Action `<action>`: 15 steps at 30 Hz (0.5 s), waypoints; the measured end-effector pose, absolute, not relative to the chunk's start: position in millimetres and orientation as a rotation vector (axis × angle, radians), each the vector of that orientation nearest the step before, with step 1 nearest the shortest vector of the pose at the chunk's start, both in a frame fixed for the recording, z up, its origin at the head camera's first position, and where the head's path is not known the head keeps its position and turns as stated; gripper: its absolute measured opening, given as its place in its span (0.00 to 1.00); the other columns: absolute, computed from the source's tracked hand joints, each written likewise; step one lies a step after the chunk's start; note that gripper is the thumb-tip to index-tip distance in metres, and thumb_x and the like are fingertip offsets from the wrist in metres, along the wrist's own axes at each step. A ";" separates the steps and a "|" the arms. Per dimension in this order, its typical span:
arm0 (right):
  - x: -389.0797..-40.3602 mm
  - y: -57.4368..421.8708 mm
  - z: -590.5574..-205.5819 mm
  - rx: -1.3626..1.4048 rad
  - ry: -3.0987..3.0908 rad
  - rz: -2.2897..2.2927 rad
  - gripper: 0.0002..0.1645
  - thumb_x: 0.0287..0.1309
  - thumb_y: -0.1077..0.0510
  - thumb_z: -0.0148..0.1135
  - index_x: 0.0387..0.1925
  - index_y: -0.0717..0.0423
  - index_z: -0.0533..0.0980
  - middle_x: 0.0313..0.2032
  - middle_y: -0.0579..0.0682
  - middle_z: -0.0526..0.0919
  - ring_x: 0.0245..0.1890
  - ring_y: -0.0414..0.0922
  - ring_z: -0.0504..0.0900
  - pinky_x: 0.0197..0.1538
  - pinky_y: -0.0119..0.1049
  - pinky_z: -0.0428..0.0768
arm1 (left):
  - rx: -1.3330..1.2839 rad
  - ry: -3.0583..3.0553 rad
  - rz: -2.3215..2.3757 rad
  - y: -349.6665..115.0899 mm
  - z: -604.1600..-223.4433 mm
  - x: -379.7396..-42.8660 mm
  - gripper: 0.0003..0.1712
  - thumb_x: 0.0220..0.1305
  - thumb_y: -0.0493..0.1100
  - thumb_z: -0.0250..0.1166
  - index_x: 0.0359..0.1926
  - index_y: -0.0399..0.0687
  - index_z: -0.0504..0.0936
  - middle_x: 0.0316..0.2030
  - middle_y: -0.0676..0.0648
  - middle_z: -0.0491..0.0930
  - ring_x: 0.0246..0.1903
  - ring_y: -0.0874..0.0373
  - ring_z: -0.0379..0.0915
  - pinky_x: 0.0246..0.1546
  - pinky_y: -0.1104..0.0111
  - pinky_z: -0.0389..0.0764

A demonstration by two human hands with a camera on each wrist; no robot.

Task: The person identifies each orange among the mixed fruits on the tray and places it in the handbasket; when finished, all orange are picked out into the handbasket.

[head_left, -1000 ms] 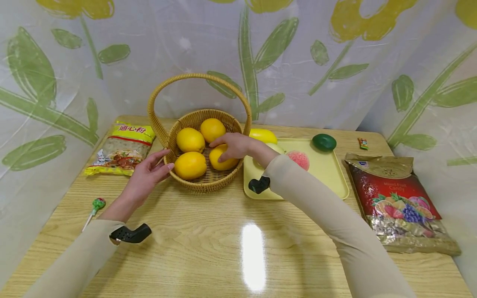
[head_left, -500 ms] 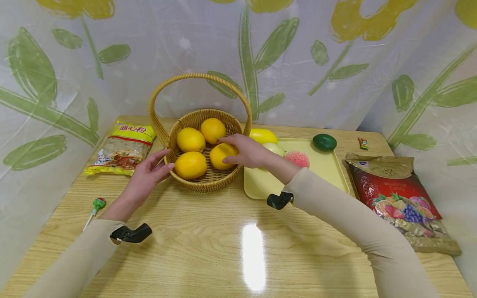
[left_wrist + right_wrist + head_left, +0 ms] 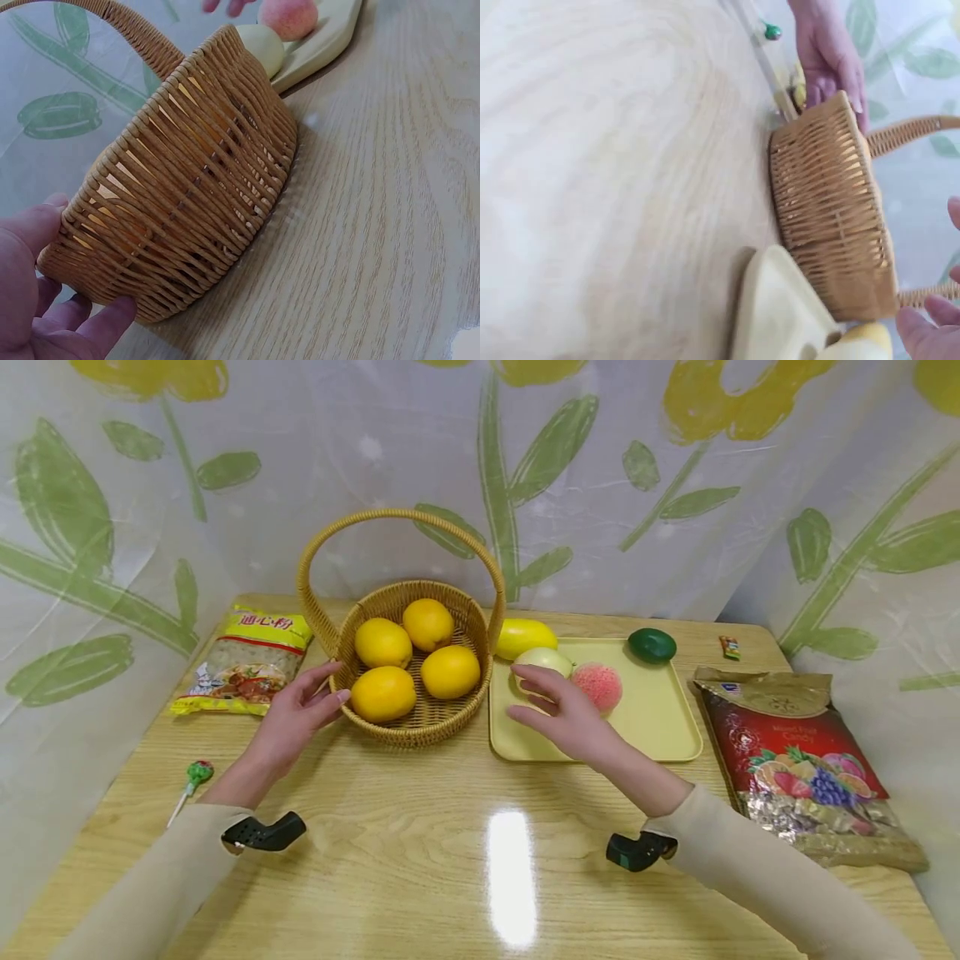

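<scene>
A wicker basket [image 3: 416, 731] with a tall arched handle holds several yellow-orange fruits [image 3: 450, 672] that look like lemons or oranges. My left hand [image 3: 296, 718] rests against the basket's left side. In the left wrist view its thumb [image 3: 34, 225] is at the rim and the other fingers lie by the woven wall. My right hand [image 3: 566, 714], empty with fingers spread and slightly bent, hovers above the pale yellow tray [image 3: 652, 735]. Partly behind it are a pale green fruit [image 3: 543, 660] and a pink peach [image 3: 600, 687].
A yellow oval fruit [image 3: 527, 637] sits by the tray's back left corner, a dark green one [image 3: 652, 646] at its back right. A candy bag [image 3: 806, 768] and small wrapped sweet [image 3: 730, 647] lie right. A pasta bag [image 3: 243, 660] and lollipop [image 3: 198, 774] lie left.
My right hand has let go of the front right fruit, which stays in the basket, and has moved right and toward me over the tray. The left hand has stayed at the basket.
</scene>
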State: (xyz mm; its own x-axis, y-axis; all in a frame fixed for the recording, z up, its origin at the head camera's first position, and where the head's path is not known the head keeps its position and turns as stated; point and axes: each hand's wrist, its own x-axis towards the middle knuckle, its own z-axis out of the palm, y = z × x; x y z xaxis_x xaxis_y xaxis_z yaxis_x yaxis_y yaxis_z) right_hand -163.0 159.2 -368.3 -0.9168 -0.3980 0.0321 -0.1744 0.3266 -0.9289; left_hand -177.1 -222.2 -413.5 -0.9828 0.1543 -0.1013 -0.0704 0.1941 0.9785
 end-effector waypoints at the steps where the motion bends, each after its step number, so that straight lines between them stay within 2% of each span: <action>1: -158.3 164.7 -369.4 -0.492 2.378 -1.659 0.37 0.63 0.58 0.66 0.70 0.58 0.64 0.69 0.55 0.65 0.68 0.54 0.66 0.69 0.45 0.67 | 0.079 2.286 1.886 -222.4 -414.2 -177.1 0.41 0.70 0.52 0.60 0.75 0.43 0.54 0.76 0.44 0.46 0.73 0.46 0.48 0.52 0.77 0.76; 3: -149.8 176.5 -371.4 -0.429 2.376 -1.681 0.38 0.64 0.55 0.65 0.71 0.56 0.63 0.69 0.56 0.64 0.68 0.54 0.65 0.69 0.46 0.67 | 0.072 2.282 1.886 -222.7 -414.9 -177.1 0.41 0.70 0.52 0.60 0.76 0.44 0.54 0.76 0.44 0.46 0.73 0.45 0.48 0.51 0.78 0.77; 7: -137.7 198.8 -373.1 -0.314 2.409 -1.698 0.39 0.65 0.50 0.64 0.72 0.54 0.62 0.69 0.55 0.66 0.68 0.51 0.66 0.67 0.39 0.70 | 0.063 2.280 1.877 -223.5 -413.8 -176.4 0.41 0.70 0.52 0.60 0.76 0.45 0.54 0.76 0.44 0.46 0.73 0.45 0.47 0.52 0.77 0.77; 11: -132.7 218.0 -375.4 -0.246 2.437 -1.750 0.38 0.66 0.51 0.63 0.72 0.55 0.61 0.69 0.53 0.66 0.68 0.50 0.66 0.61 0.28 0.74 | 0.059 2.295 1.868 -224.7 -411.8 -176.7 0.40 0.70 0.53 0.60 0.76 0.46 0.54 0.76 0.45 0.46 0.73 0.47 0.48 0.56 0.73 0.75; 15: -132.2 238.0 -377.6 -0.202 2.480 -1.767 0.38 0.67 0.50 0.61 0.73 0.56 0.59 0.71 0.53 0.62 0.69 0.52 0.64 0.59 0.23 0.73 | 0.075 2.385 1.778 -228.8 -408.9 -177.1 0.40 0.70 0.54 0.60 0.75 0.47 0.57 0.76 0.47 0.46 0.72 0.46 0.49 0.58 0.73 0.73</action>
State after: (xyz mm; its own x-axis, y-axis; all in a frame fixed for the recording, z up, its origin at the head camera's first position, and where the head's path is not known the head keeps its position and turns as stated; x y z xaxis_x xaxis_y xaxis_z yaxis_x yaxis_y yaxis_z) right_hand -132.2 238.0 -377.6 -0.9872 -0.1595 0.0035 -0.0554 0.3223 -0.9450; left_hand -177.1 -228.8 -408.9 -0.9851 0.1387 -0.1018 -0.0580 0.2895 0.9554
